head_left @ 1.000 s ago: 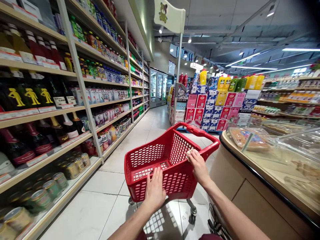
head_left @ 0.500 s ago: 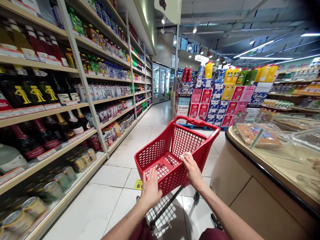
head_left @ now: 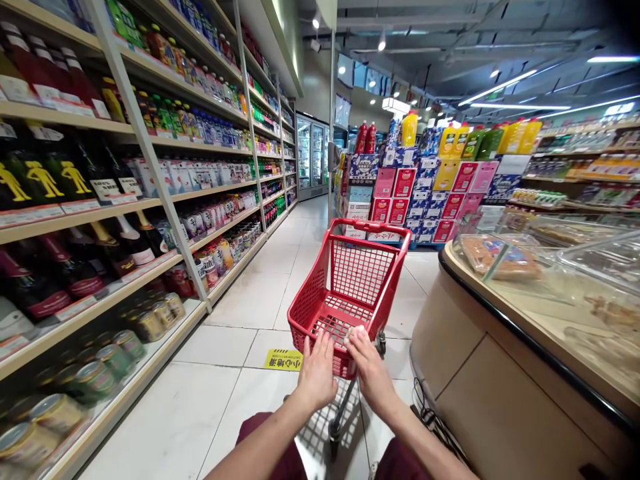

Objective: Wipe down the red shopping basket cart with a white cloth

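A red plastic shopping cart [head_left: 350, 267] stands in front of me, its handle on the far side and its mesh basket bare inside. My left hand [head_left: 318, 373] rests by the near rim, fingers stretched out and holding nothing. Under the fingertips of my right hand [head_left: 370, 370] is a small crumpled white cloth or tissue [head_left: 354, 333], pressed against the near rim at the right. The fingers of that hand are bent over it, so most of it is hidden.
Shelves of bottles and cans [head_left: 165, 193] line the left side. A rounded display counter [head_left: 470, 320] with packed food stands close on the right. Stacked drink boxes [head_left: 400, 193] are behind the cart. A yellow floor sticker [head_left: 283, 360] lies left of the cart.
The cart has turned so its near end faces me more squarely. My right hand has moved down and left along the rim with the white cloth, and my hands are closer together.
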